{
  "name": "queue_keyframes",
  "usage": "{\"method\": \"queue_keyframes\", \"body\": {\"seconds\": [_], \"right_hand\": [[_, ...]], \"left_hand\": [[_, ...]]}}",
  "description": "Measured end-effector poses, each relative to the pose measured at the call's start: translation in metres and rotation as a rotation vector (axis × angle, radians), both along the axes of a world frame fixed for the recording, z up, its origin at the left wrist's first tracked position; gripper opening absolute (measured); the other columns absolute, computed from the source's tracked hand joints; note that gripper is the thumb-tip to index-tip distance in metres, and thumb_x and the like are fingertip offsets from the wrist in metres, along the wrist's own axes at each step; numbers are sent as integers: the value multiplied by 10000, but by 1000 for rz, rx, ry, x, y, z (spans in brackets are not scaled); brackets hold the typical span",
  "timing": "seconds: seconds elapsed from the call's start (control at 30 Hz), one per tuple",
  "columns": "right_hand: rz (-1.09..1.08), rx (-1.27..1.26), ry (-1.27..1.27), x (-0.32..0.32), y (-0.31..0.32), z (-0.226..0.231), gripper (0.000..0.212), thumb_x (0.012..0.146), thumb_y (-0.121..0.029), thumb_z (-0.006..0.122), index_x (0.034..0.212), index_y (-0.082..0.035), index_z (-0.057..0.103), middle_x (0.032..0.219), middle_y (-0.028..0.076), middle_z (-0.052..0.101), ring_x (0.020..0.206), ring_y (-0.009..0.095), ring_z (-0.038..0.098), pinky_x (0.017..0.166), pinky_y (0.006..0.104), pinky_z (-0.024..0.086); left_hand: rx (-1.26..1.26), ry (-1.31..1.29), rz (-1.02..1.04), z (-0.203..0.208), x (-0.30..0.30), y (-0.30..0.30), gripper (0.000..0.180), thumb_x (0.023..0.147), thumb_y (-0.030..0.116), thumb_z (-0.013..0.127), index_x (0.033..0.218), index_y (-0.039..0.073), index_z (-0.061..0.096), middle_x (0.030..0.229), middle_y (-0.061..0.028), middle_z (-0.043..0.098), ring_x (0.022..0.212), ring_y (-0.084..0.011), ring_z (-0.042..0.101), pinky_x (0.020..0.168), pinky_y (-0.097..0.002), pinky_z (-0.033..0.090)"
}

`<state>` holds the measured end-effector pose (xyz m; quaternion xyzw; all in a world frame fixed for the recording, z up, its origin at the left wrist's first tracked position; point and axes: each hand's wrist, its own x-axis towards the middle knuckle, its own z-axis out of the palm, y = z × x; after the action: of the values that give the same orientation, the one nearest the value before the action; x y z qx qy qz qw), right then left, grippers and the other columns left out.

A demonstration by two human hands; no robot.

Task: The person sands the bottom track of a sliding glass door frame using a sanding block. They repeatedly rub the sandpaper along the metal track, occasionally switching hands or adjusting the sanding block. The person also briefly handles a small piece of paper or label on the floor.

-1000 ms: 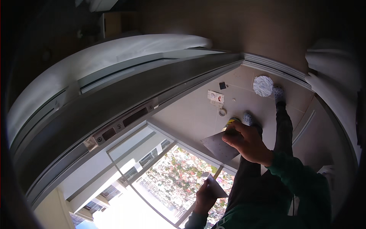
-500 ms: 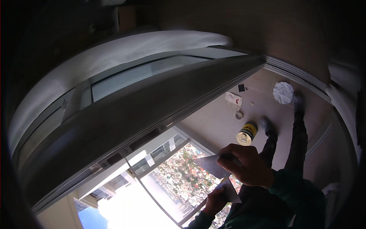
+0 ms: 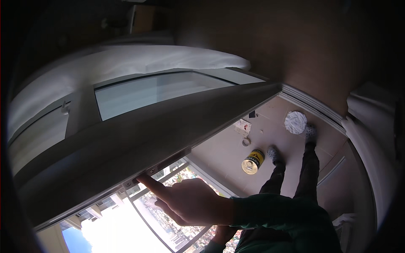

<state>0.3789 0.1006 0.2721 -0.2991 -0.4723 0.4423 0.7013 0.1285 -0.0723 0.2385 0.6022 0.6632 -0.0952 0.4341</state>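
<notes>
My right hand point(image 3: 192, 202) reaches across to the left, its index finger stretched out with the tip at the edge of a dark door or window frame point(image 3: 126, 139), beside a metal lock plate point(image 3: 152, 170). Its other fingers are loosely bent, and I see nothing held in it. Under the right forearm, my left hand point(image 3: 225, 233) shows only in part; its fingers, and anything in them, are hidden.
On the tiled floor stands a yellow and black can point(image 3: 252, 162), near my grey clogs point(image 3: 273, 155). A crumpled white bundle point(image 3: 295, 122), a roll of tape point(image 3: 246, 142) and a stained card point(image 3: 242, 127) lie beyond. A pale curtain point(image 3: 139, 57) hangs behind the frame.
My right hand has moved left, from above the left hand to the frame's edge. The thin flat pieces seen at both hands earlier no longer show. The view has shifted somewhat.
</notes>
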Motion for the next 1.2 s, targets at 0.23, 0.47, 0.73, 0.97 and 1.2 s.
{"method": "queue_keyframes", "body": {"seconds": [0.23,0.47,0.73,0.97,1.2], "right_hand": [[29,-150,-184,22,-37,1,712,867,-139,660,1479,19,332,585,43,572,451,180,558,444,312,452],[53,-506,-76,48,-71,-41,589,901,-283,687,1409,-73,476,943,172,723,578,240,687,599,334,563],[14,-362,-393,35,-24,-36,828,909,-219,676,1566,-101,187,653,110,635,524,290,617,510,412,476],[46,-618,-366,30,-60,-63,363,883,-214,715,1206,-78,620,947,162,719,788,260,714,705,328,550],[42,-737,-265,17,-70,-86,282,908,-186,682,1144,-40,629,1005,126,718,902,191,707,789,322,542]], "left_hand": [[127,6,-51,10,32,3,377,805,41,732,1166,6,628,1091,-107,674,1031,-249,653,909,-381,520],[-359,-439,949,-18,-25,-33,327,894,131,616,1188,-12,605,1077,-131,670,1035,-225,643,923,-363,497],[-216,-320,906,-18,2,-34,247,953,100,542,1093,-72,652,1017,-139,710,938,-182,667,830,-341,544],[-31,-225,546,-88,-44,-97,257,886,120,594,1062,-57,656,884,-199,699,784,-298,675,721,-381,550],[-181,-10,107,-111,-12,-74,393,939,363,573,1097,15,664,849,-279,669,839,-457,658,721,-503,513]]}}
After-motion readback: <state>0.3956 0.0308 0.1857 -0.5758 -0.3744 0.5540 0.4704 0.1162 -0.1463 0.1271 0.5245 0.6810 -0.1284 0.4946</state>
